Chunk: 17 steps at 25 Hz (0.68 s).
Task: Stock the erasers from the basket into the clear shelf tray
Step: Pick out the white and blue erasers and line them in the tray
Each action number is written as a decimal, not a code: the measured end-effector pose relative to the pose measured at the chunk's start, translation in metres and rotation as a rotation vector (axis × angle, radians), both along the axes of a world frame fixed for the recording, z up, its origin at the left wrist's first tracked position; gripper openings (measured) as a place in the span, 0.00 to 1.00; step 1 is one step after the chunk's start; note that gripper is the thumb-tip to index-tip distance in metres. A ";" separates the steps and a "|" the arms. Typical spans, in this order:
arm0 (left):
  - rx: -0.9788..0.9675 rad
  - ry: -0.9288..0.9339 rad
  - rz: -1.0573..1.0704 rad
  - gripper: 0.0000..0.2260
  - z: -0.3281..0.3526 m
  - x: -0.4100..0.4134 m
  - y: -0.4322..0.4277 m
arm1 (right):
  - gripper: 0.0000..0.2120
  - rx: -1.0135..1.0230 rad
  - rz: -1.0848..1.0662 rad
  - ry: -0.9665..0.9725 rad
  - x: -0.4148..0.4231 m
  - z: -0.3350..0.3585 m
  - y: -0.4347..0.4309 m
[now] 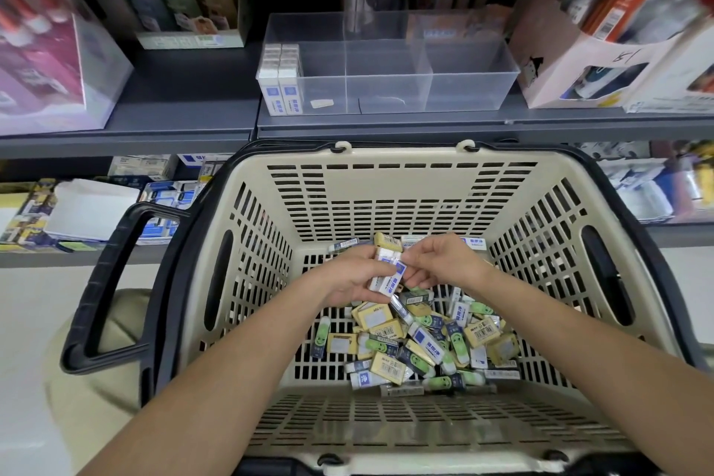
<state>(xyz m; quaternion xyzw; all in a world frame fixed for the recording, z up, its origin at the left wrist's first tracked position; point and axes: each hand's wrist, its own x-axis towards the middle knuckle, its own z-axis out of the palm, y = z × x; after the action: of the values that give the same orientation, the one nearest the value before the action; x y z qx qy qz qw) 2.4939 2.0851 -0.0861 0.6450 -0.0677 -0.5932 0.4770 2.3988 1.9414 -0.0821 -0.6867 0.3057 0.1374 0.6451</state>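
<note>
I count one basket (402, 197), one clear tray (463, 89), two hands (left hand (347, 278), right hand (444, 263)), two rows of erasers (280, 81) in the tray, and a heap (417, 340) in the basket too many to count, several dozen.

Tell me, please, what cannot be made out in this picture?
- Count of held erasers: head view, fingers of left hand and right hand cover them.
- Erasers low in the basket: head view, buried under the pile.
- Pink shelf box, top left: motion-blurred.
- Print on stocked erasers in the clear tray: too small.
</note>
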 end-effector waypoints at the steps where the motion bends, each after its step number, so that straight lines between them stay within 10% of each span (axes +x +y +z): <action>1: -0.005 0.004 0.004 0.07 0.000 0.000 0.000 | 0.03 0.015 0.013 -0.005 0.000 0.000 0.001; 9: 0.036 -0.032 0.081 0.06 -0.003 0.006 0.003 | 0.04 -0.297 0.046 0.118 -0.004 -0.008 -0.022; 13: 0.036 -0.010 0.091 0.09 -0.004 0.007 0.004 | 0.08 -0.764 0.477 0.437 -0.012 -0.015 -0.039; 17: 0.029 -0.014 0.072 0.11 -0.006 0.006 0.004 | 0.09 -0.670 0.669 0.622 -0.021 -0.018 -0.043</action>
<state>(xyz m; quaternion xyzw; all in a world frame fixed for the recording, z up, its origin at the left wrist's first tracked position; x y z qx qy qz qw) 2.5001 2.0892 -0.0924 0.6578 -0.0390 -0.5721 0.4882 2.3778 1.8987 -0.1003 -0.8404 0.2743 0.4258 0.1929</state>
